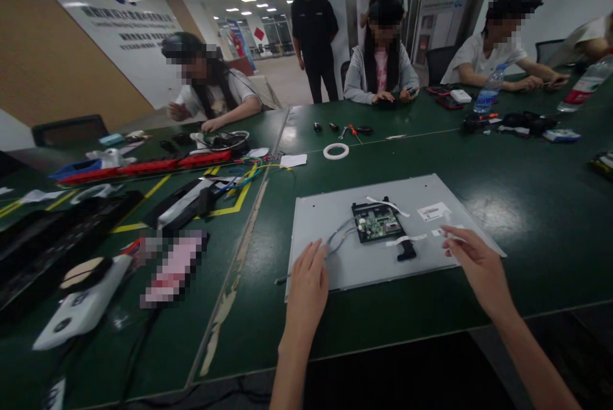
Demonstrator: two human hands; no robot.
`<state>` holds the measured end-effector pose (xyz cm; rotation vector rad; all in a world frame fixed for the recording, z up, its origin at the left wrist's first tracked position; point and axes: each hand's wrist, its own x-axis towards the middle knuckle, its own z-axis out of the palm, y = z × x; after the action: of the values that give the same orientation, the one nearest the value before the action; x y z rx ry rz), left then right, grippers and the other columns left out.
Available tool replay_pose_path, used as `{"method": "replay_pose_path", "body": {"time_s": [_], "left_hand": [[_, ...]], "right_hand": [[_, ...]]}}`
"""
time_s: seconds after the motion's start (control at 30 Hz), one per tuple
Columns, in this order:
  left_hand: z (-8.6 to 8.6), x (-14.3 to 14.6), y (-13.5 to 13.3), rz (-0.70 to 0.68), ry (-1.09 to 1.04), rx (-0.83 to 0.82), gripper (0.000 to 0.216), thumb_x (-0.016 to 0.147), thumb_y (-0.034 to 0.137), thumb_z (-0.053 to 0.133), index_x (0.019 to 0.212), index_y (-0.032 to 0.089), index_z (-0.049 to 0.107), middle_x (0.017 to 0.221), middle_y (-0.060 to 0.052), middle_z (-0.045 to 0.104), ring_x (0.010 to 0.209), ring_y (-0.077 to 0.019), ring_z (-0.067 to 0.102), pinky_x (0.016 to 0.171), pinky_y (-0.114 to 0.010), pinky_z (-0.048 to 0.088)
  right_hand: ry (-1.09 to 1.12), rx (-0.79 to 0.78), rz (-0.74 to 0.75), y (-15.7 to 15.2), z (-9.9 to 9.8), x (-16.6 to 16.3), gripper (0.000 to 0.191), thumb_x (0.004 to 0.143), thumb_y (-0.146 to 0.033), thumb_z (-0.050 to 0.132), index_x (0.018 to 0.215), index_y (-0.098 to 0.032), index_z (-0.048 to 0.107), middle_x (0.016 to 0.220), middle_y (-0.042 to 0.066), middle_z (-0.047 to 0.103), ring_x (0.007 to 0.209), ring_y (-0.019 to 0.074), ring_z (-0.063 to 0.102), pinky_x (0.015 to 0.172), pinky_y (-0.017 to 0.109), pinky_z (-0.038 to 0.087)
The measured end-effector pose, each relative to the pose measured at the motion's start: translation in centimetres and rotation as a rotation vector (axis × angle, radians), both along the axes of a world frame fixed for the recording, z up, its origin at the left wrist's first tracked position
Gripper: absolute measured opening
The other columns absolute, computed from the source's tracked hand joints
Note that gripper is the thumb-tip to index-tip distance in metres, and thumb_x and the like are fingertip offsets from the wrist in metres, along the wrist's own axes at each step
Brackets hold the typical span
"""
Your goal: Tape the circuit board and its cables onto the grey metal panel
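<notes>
You are using two hands, your left hand (306, 282) and your right hand (479, 263). You are facing one grey panel (330, 218) carrying one green circuit board (378, 223) and two white tape strips (387, 204). Beyond it you are seeing one white tape ring (336, 151), two water bottles (486, 94), three seated people (218, 94) in full view and two standing people (313, 27).

Bare left hand (306, 285), bare right hand (479, 266), bare forearms.
</notes>
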<state>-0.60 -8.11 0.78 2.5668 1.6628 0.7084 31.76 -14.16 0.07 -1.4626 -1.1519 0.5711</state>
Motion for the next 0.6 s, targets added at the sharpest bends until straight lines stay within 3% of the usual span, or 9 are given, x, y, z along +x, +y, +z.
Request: {"method": "replay_pose_path", "body": {"time_s": [0.17, 0.27, 0.4, 0.6], "left_hand": [[0.4, 0.2, -0.2, -0.049, 0.014, -0.074, 0.047, 0.084, 0.002, 0.036, 0.122, 0.021, 0.055, 0.134, -0.007, 0.054, 0.13, -0.0206, 0.044, 0.107, -0.048, 0.037], [0.7, 0.3, -0.5, -0.031, -0.082, -0.076, 0.041, 0.087, 0.008, 0.038, 0.123, 0.021, 0.054, 0.134, -0.008, 0.053, 0.129, -0.0215, 0.044, 0.107, -0.049, 0.035], [1.6, 0.4, -1.0, 0.08, -0.406, -0.086, 0.034, 0.092, 0.024, 0.042, 0.123, 0.019, 0.054, 0.122, -0.01, 0.06, 0.116, -0.0212, 0.055, 0.101, -0.042, 0.042], [3.1, 1.5, -1.4, 0.117, -0.945, -0.364, 0.041, 0.089, 0.039, 0.048, 0.124, 0.019, 0.055, 0.099, -0.007, 0.07, 0.086, -0.0169, 0.066, 0.079, -0.031, 0.052]], "right_hand": [[0.288, -0.102, 0.284, 2.3, 2.4, -6.4, 0.039, 0.082, -0.04, 0.059, 0.113, -0.017, 0.064, 0.085, 0.005, 0.064, 0.073, 0.0136, 0.059, 0.065, 0.026, 0.05], [0.371, -0.122, 0.443, 3.8, 2.9, -10.5, 0.036, 0.081, -0.039, 0.06, 0.11, -0.018, 0.066, 0.092, 0.006, 0.065, 0.072, 0.0124, 0.058, 0.061, 0.024, 0.048], [0.407, -0.101, 0.551, 4.6, 3.1, -14.2, 0.032, 0.082, -0.033, 0.057, 0.109, -0.018, 0.066, 0.1, 0.005, 0.065, 0.074, 0.0119, 0.058, 0.065, 0.025, 0.048], [0.434, -0.091, 0.706, 3.7, 2.8, -16.1, 0.028, 0.083, -0.028, 0.055, 0.106, -0.019, 0.068, 0.097, 0.004, 0.066, 0.078, 0.012, 0.059, 0.075, 0.027, 0.05]]}}
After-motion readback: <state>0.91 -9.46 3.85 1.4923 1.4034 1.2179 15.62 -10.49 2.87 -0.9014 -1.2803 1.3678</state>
